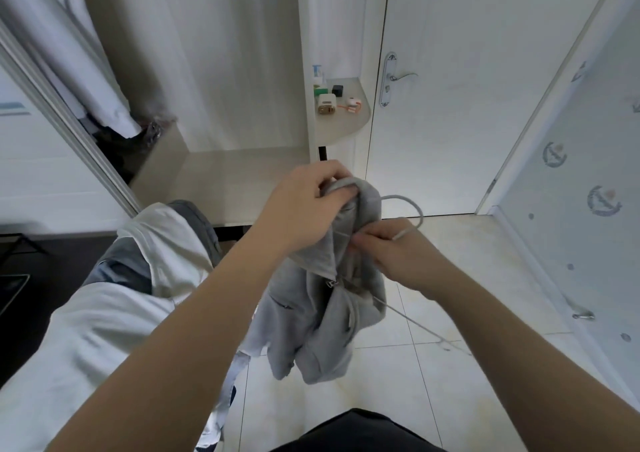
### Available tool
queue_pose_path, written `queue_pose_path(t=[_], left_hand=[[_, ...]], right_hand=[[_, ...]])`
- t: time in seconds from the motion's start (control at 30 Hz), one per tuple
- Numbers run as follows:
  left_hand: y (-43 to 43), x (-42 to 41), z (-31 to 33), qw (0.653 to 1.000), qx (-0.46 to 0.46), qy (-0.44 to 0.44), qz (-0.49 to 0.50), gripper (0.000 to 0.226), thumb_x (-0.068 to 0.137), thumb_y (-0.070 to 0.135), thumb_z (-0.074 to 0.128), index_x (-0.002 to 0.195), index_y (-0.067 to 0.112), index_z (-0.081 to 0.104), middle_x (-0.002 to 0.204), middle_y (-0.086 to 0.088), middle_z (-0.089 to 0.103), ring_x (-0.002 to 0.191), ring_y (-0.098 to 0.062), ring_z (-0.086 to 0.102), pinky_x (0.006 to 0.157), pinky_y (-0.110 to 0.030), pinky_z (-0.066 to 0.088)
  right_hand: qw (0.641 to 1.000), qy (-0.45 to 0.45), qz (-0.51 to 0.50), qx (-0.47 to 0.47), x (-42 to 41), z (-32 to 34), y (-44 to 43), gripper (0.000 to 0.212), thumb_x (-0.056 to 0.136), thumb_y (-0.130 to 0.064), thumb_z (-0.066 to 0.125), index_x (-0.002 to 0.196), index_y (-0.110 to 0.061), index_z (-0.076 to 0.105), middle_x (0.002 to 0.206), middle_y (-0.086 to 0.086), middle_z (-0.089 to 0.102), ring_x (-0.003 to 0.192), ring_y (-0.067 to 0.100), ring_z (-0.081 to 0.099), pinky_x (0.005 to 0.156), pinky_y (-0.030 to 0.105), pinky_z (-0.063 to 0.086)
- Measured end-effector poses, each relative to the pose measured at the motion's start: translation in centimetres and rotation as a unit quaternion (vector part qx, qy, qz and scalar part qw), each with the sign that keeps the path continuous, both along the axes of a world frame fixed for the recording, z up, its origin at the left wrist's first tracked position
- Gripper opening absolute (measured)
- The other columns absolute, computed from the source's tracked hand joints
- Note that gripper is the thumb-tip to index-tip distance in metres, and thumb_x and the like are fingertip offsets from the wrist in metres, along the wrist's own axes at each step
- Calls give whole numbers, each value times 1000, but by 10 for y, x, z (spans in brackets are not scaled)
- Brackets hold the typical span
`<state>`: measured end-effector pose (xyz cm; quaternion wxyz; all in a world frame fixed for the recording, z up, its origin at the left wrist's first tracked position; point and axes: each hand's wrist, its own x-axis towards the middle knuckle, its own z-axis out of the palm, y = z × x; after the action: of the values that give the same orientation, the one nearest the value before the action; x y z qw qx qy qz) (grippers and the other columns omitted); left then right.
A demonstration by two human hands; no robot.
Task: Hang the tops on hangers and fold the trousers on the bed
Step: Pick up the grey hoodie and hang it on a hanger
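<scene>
A grey zip-up top (318, 316) hangs in mid-air in front of me, above the tiled floor. My left hand (311, 205) grips its collar at the top. My right hand (398, 254) holds a thin grey wire hanger (412, 205) against the top's neck; the hook curves up behind the collar and one wire arm runs down to the right. White and grey-blue clothes (114, 306) are draped over my left arm.
An open white wardrobe (225, 105) stands ahead with light garments (79, 56) hanging at its left. A small corner shelf (343, 122) carries several small items. A white door with a lever handle (398, 77) is on the right. Pale tiles (467, 295) cover the floor.
</scene>
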<state>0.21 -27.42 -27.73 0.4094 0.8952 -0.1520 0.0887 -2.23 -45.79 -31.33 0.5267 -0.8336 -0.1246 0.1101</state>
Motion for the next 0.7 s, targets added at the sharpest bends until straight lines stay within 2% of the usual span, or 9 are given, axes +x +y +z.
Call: queue_pose_path(t=[0.07,0.2,0.3,0.4,0.47,0.53,0.57,0.63,0.7], left_hand=[[1,-1,2,1000,-1,28,11,11,95,32,63,85,32,68,76,10,68,72,-8,62,69,-27,49],[6,-8,-3,997,43,70,8,9,91,27,69,89,35,69,82,14,67,77,5,59,63,-8,42],[-1,-17,-7,996,55,65,-6,9,91,25,69,96,32,71,83,19,67,77,16,57,65,-1,40],[-1,-23,-6,996,65,66,-18,17,91,19,68,105,26,75,89,18,69,81,10,61,71,-6,42],[5,-28,-7,992,118,2,-40,22,91,31,67,111,29,74,97,16,67,92,3,58,82,-16,43],[13,-29,-4,956,267,-116,-21,38,90,62,53,117,41,69,112,14,60,112,-9,49,97,-31,38],[17,-27,-2,938,314,-143,-23,48,88,71,43,119,44,68,117,14,58,119,-14,46,100,-35,35],[21,-24,3,943,311,-106,-60,62,87,76,31,118,39,68,107,12,65,110,-15,55,89,-27,38],[15,-26,1,948,298,-77,-80,68,87,75,22,111,29,66,87,7,66,85,-18,63,71,-29,45]], right_hand=[[998,-16,-32,50,1,-6,5,32,97,-11,60,66,-16,69,43,-16,48,40,1,41,43,10,28],[991,-40,-33,124,-1,-8,-1,29,99,-8,57,74,-9,71,47,-16,47,42,1,37,44,12,27],[975,39,-48,213,-6,-16,11,35,99,4,45,68,-4,60,47,-6,38,40,6,29,39,15,23],[965,71,-58,246,-11,-20,16,26,91,14,34,77,12,56,45,-5,35,37,6,27,37,14,22],[962,67,-62,258,-12,-18,11,29,88,16,32,78,11,59,44,-6,35,37,6,26,38,13,21],[963,52,-49,259,-12,-11,3,34,88,16,32,75,5,61,45,-5,34,39,7,23,40,14,19],[966,41,-37,253,-11,-6,-1,35,88,16,32,75,5,62,46,-4,33,40,7,22,41,14,18],[969,22,-22,245,-11,0,-3,35,89,15,32,75,6,64,46,-3,32,40,9,22,41,14,19],[968,1,-26,250,-10,4,-4,35,92,7,35,70,1,62,46,-1,34,40,9,24,42,14,21]])
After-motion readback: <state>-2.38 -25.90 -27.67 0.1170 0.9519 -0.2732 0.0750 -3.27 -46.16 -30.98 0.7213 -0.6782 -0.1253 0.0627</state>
